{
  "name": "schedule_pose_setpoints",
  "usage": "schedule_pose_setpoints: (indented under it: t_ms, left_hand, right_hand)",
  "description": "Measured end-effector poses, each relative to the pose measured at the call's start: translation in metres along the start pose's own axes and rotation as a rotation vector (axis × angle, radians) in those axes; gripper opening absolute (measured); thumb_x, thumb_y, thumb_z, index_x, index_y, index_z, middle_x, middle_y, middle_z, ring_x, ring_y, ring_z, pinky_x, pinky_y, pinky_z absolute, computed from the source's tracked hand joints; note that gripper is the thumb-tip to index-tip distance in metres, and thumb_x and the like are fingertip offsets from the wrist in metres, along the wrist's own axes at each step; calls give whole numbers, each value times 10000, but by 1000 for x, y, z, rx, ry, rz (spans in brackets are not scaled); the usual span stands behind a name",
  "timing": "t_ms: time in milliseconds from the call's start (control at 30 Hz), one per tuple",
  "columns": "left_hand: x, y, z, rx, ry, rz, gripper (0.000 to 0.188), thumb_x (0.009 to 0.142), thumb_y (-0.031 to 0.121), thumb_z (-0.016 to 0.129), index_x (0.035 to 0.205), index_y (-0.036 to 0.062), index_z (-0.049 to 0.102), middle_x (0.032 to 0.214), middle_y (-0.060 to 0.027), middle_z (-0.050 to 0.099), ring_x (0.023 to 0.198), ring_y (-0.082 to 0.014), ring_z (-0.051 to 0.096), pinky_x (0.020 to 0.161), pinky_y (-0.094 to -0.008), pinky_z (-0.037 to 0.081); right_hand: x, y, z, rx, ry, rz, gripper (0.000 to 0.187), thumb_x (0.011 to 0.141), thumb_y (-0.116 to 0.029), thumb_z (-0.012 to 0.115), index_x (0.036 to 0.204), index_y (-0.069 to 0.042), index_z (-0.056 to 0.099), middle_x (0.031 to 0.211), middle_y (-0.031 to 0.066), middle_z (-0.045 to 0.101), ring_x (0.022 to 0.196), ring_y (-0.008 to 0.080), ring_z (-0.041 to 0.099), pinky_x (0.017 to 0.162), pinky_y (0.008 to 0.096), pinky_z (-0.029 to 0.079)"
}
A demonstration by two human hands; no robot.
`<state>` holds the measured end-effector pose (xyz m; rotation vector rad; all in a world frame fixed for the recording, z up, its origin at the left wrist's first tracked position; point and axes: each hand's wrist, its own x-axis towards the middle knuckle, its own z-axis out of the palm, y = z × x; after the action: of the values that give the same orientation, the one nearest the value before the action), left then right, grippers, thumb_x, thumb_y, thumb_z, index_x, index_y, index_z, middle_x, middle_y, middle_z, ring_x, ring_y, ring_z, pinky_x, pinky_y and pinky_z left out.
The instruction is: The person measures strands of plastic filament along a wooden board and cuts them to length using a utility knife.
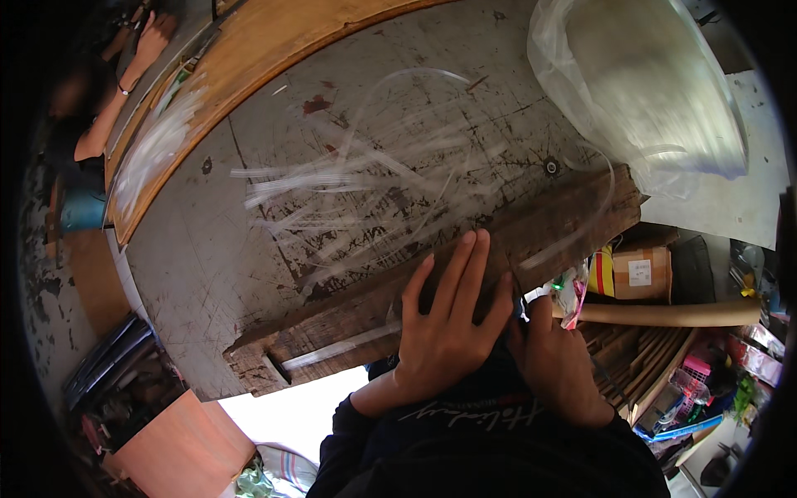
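Where the near edge of a scratched grey table (191,274) is lined by a dark wooden plank (307,332), the left hand (448,324) is laid palm down, its fingers straight and spread; nothing is seen to be gripped by it. Along the plank's left part a narrow clear strip (340,349) is laid lengthwise, its right end hidden at the left hand. To the right, the plank is crossed by a curved clear length (573,238); whether both are one piece cannot be told. Just right of the left hand, at the plank's near edge, the right hand (560,365) is held with fingers bent; how tightly it is drawn in, and on what, cannot be told. Farther off, loose clear strips (307,183) are scattered over the table. At far right a large clear plastic bundle (664,91) is seen; at far left, another person's hand (154,37) is noted
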<state>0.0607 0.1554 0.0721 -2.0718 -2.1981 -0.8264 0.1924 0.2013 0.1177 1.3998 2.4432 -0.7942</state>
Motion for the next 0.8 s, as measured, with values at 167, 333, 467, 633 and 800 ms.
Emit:
schedule_pose_setpoints:
  t_ms: [167,333,467,633,800]
  left_hand:
    - [4,2,-2,3,8,-37,79,806,168,573,852,162,637,1169,-139,586,1130,-202,537,948,-391,350]
    - [0,1,-2,3,-16,2,174,761,238,649,912,151,653,1221,-181,538,1154,-258,512,959,-421,321]
    - [-1,1,-4,-23,-18,12,212,741,195,643,942,126,650,1246,-195,513,1178,-266,489,974,-435,313]
    - [-2,3,-11,-148,-44,-47,239,740,177,634,966,101,650,1268,-193,494,1199,-272,469,993,-444,305]
    - [-4,2,-8,-124,19,-15,213,783,153,598,979,89,653,1272,-167,495,1202,-274,465,987,-435,338]
  right_hand:
    - [1,-2,-3,0,-16,-1,274,860,-223,539,883,-5,374,630,209,572,470,395,565,401,465,462]
    - [6,-3,-7,35,-26,4,270,861,-220,532,886,-5,371,621,212,573,491,399,569,422,469,468]
    - [9,-3,-7,67,22,-40,261,872,-214,517,885,-1,367,599,219,576,512,411,571,451,472,467]
    - [7,-4,-6,106,-7,-32,255,883,-206,506,882,6,362,566,220,563,528,413,575,450,474,454]
    - [1,1,8,260,111,-33,258,889,-204,502,862,3,351,574,240,555,543,412,577,447,482,445]
